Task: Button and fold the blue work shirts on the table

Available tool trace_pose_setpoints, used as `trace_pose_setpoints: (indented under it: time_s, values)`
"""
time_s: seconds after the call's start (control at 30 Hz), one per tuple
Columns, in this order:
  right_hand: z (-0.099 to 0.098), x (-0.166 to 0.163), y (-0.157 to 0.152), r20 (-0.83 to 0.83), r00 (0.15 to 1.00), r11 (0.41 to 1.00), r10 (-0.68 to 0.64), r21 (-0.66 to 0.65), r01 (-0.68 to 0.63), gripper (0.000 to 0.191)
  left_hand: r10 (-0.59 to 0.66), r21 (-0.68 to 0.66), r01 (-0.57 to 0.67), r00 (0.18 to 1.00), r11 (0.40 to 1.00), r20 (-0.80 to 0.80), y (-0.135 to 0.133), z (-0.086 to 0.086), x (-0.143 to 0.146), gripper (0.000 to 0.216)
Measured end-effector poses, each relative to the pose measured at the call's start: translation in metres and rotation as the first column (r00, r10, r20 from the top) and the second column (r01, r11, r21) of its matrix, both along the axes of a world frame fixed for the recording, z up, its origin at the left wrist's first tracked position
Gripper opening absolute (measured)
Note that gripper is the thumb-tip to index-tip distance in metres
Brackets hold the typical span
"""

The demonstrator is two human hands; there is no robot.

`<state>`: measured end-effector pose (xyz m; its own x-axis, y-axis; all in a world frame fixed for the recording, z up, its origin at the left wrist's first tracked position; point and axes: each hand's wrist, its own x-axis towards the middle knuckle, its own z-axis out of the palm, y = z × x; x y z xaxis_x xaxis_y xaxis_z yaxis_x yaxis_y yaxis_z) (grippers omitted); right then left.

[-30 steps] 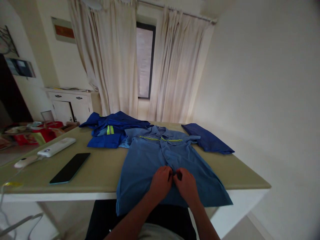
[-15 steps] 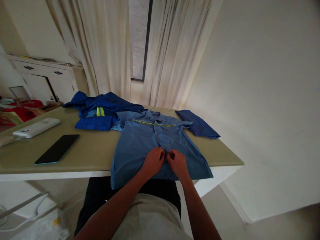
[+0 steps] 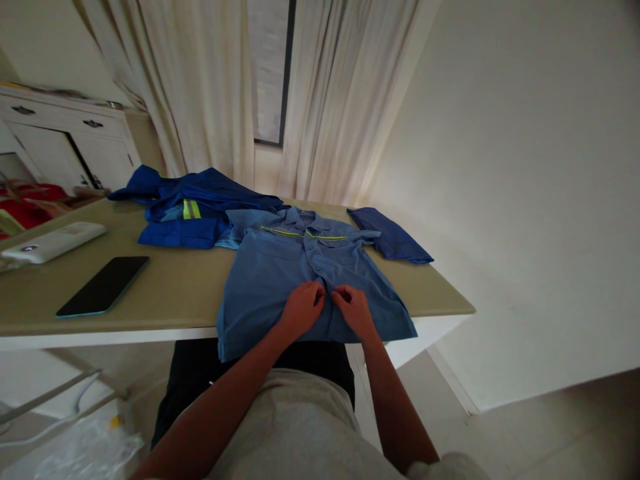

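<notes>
A blue-grey short-sleeved work shirt [image 3: 270, 267] with a thin yellow stripe across the chest lies face up on the table, its collar toward the window. Its hem hangs over the table's front edge. On the lower front placket, my left hand [image 3: 304, 305] pinches the cloth. Just beside it, my right hand [image 3: 353, 308] grips the other side of the placket, the two sets of fingertips a small gap apart. Any button between them is hidden by the fingers.
Left of the shirt are bright blue garments [image 3: 200, 190] with a reflective band. A folded navy garment [image 3: 393, 235] lies at the right. A black phone [image 3: 103, 287] and a white device [image 3: 57, 241] rest on the table [image 3: 170, 293]. A wall [image 3: 525, 200] stands at the right.
The camera view has shifted slightly, so everything appears a little higher and further left. Both hands stay at the placket, with only small finger movement.
</notes>
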<state>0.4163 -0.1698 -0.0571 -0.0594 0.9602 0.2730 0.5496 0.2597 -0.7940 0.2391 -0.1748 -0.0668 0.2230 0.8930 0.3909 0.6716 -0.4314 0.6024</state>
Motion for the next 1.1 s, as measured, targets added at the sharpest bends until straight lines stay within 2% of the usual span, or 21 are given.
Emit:
trace_pose_setpoints:
  time_s: [0.23, 0.53, 0.87, 1.1]
  values:
    - [-0.003, 0.005, 0.002, -0.050, 0.995, 0.995, 0.090, -0.038, -0.092, 0.034, -0.008, 0.025, 0.008, 1.000, 1.000, 0.005, 0.001, -0.004, -0.001, 0.007]
    - [-0.011, 0.005, 0.004, -0.036, 0.997, 0.996, 0.075, 0.041, -0.074, 0.025, -0.061, 0.066, 0.058, 0.997, 0.996, 0.052, 0.001, -0.003, -0.001, 0.008]
    - [-0.010, -0.001, -0.005, -0.008, 0.996, 0.989, 0.086, 0.119, -0.084, 0.020, 0.005, 0.025, -0.006, 0.999, 1.000, 0.051, 0.000, -0.007, 0.002, 0.005]
    - [-0.008, -0.001, -0.011, 0.033, 0.994, 0.986, 0.102, 0.129, -0.106, 0.020, -0.017, 0.029, 0.017, 1.000, 0.999, 0.021, -0.001, -0.004, 0.001, 0.008]
